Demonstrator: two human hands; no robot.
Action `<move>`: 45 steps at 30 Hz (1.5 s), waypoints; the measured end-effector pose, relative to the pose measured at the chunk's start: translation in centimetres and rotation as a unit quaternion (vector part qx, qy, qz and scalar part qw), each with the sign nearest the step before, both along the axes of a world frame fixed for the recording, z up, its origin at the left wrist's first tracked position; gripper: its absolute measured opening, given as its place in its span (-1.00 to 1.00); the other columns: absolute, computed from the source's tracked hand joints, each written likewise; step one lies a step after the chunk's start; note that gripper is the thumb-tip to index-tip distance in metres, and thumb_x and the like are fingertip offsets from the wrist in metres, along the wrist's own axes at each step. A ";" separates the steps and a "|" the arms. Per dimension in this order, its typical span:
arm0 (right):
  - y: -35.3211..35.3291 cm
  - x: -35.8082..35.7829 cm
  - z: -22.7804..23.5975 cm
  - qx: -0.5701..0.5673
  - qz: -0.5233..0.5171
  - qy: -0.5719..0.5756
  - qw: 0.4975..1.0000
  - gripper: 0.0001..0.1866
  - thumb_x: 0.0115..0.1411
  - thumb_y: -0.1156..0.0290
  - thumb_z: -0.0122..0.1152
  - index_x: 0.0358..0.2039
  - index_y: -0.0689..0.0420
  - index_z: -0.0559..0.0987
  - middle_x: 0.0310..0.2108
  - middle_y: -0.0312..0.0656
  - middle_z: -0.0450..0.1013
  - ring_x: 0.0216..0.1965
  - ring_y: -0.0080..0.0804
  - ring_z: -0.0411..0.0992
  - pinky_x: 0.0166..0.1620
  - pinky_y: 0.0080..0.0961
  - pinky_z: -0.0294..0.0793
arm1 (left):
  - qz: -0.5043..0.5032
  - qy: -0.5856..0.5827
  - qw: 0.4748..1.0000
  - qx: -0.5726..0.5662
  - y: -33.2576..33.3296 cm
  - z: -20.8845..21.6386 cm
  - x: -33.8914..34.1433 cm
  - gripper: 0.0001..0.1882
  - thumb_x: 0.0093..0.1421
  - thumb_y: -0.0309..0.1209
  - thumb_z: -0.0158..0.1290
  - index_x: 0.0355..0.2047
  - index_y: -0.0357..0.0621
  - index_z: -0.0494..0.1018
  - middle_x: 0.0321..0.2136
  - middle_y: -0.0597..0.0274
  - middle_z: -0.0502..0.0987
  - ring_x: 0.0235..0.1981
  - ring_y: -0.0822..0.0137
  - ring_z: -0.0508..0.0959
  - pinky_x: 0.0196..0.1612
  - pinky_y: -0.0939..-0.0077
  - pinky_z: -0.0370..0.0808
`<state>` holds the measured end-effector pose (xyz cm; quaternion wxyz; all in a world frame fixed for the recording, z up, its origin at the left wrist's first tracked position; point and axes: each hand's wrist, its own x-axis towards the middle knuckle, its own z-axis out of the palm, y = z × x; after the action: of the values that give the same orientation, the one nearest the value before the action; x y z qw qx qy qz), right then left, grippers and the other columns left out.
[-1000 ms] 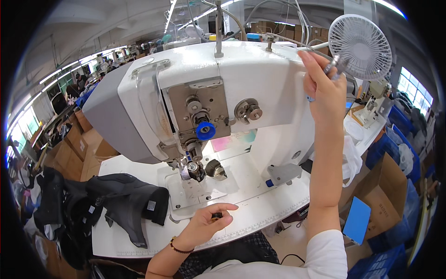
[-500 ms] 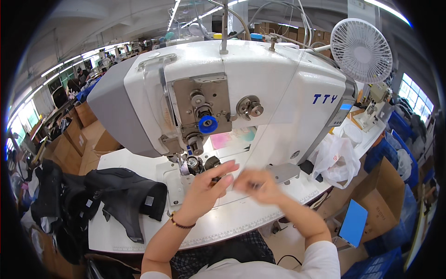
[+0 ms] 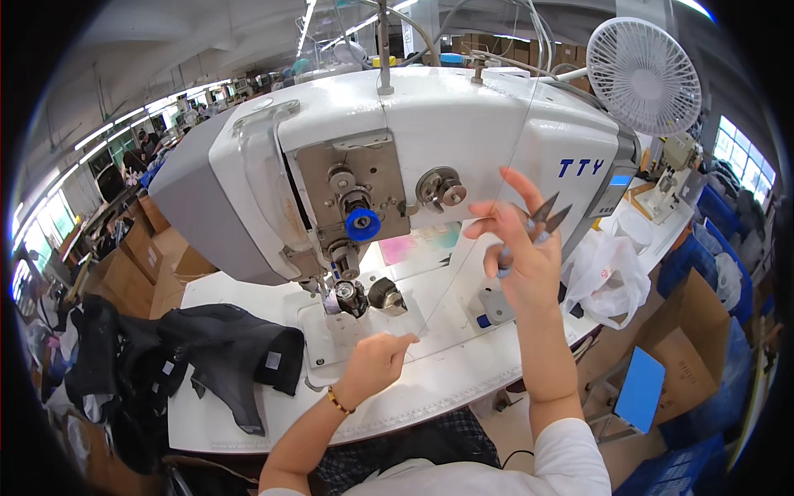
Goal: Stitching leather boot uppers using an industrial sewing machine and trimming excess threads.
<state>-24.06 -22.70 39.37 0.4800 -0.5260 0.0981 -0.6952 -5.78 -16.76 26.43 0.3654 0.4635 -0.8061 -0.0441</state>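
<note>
My left hand [image 3: 379,364] is closed in a pinch above the front of the white sewing table [image 3: 463,380], its fingertips on a thin thread [image 3: 447,291]. That thread rises to the right, past my other hand, toward the top of the white sewing machine [image 3: 488,107]. Raised in front of the machine's arm, my right hand [image 3: 529,256] holds small thread snips [image 3: 547,221] against its palm. Their blades point up and right, while the thumb and forefinger stretch out near the thread. Left of my hands are the needle area [image 3: 347,298] and a blue tension knob [image 3: 363,224].
Black fabric pieces [image 3: 240,347] lie on the table's left side and hang over its edge. A white plastic bag [image 3: 608,273] sits at the right end. Beyond stand a white fan [image 3: 645,78], a cardboard box [image 3: 682,339] and a blue panel [image 3: 639,388].
My hands have moved apart. The right one went up and right with the snips; the left dropped slightly, from open fingers to a pinch. The metal part beside the needle area now shows fully.
</note>
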 end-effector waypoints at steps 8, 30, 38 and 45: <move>-0.2 4.5 -2.2 -0.284 -0.411 0.187 0.846 -0.60 -0.25 0.75 0.12 -0.28 0.24 0.48 -0.67 -0.20 0.34 -0.70 -0.48 0.29 -0.60 -0.71 0.25 | 0.011 0.018 0.996 0.083 2.6 -2.5 1.6 -0.82 -0.07 -0.59 -0.06 -0.44 -0.15 0.48 -0.72 0.05 0.37 -0.68 0.15 0.39 -0.61 0.39 0.26; -0.2 5.7 -3.3 -0.133 -0.332 0.116 0.927 -0.98 -0.03 0.56 0.15 -0.56 0.20 0.49 -0.64 -0.37 0.39 -0.65 -0.77 0.19 -0.61 -0.79 0.13 | -0.020 0.196 0.978 0.063 5.3 1.5 0.5 -0.81 0.01 -0.59 -0.05 -0.33 -0.20 0.47 -0.73 0.14 0.34 -0.74 0.36 0.29 -0.65 0.58 0.22; -1.1 4.6 -2.8 -0.151 -0.397 0.122 0.897 -0.99 -0.02 0.55 0.14 -0.52 0.19 0.50 -0.62 -0.38 0.40 -0.67 -0.77 0.16 -0.62 -0.77 0.12 | -0.026 0.225 0.971 0.072 3.7 3.6 -0.7 -0.80 0.02 -0.60 -0.06 -0.32 -0.20 0.46 -0.68 0.12 0.40 -0.71 0.36 0.34 -0.62 0.60 0.26; -2.4 5.1 -1.0 -0.023 -0.338 0.024 0.941 -0.95 0.00 0.52 0.16 -0.52 0.21 0.49 -0.57 -0.38 0.37 -0.55 -0.73 0.23 -0.47 -0.79 0.21 | -0.029 0.243 0.969 -0.033 2.5 4.8 -0.9 -0.79 0.00 -0.61 -0.06 -0.32 -0.19 0.46 -0.60 0.12 0.46 -0.65 0.35 0.42 -0.57 0.57 0.33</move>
<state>-19.01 -25.08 38.41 0.2023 -0.4895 0.2654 -0.8057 -6.70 -14.23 31.26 0.5645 0.4028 -0.7069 -0.1391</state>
